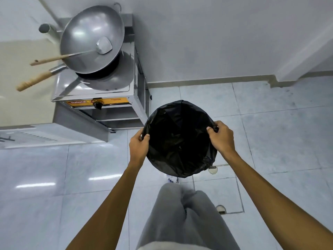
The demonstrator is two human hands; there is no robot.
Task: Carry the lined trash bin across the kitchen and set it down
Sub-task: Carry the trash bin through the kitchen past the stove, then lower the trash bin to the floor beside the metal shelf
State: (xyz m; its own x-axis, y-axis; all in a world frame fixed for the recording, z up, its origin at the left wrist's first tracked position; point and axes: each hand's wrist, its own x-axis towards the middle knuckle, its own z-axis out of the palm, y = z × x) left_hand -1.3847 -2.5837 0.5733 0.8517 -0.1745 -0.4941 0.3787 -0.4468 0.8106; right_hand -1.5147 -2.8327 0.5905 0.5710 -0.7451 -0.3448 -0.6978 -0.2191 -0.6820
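Note:
A round trash bin (180, 138) lined with a black plastic bag is in the middle of the head view, seen from above, over the pale tiled floor. My left hand (137, 146) grips its left rim, thumb inside the bag. On the opposite rim, my right hand (220, 136) is closed with its thumb over the liner. The bin's outer wall is hidden by the bag, and its inside is too dark to see. I cannot tell whether its base touches the floor.
A steel gas stove (100, 94) with a large wok (93, 38) and a ladle (103, 45) stands at the left, close to the bin. A white wall (216, 42) runs behind. A floor hatch (218, 193) lies under my right arm. My grey-trousered legs (183, 213) are below.

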